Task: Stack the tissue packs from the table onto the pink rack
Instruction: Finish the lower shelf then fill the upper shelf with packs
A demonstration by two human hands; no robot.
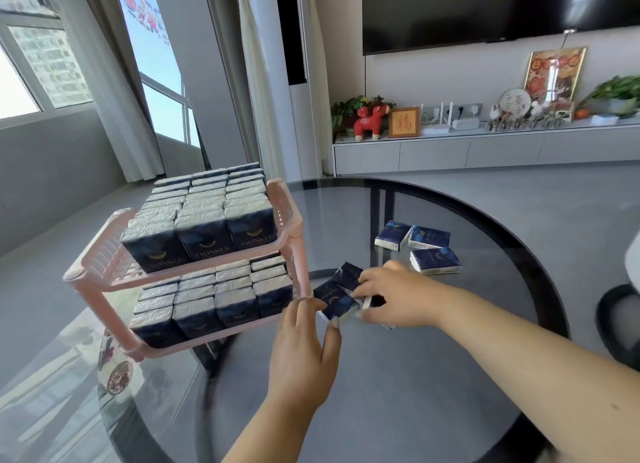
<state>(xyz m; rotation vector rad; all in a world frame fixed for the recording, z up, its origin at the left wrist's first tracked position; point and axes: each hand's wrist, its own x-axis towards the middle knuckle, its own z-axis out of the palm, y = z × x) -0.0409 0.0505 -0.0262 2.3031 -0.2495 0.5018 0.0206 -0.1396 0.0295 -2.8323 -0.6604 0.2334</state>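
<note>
Packs (pixel 337 301) at 3 o'clock of the pink rack (pixel 289 216) are pinched by right hand (pixel 398 294) fingers, steadied by the left hand (pixel 301 338) with straight fingers; one could easily be dropped lol.

Both bare forearms reach up from the lower frame toward its centre. Left hand (pixel 302 338) spread, fingers straight; right hand (pixel 398 294) palm down, fingers curled.

We can read "TWINKLE" on the dark tissue packs (pixel 202 244) in the pink rack (pixel 287 220) — other print (framed pieces included) stays illegible.
</note>
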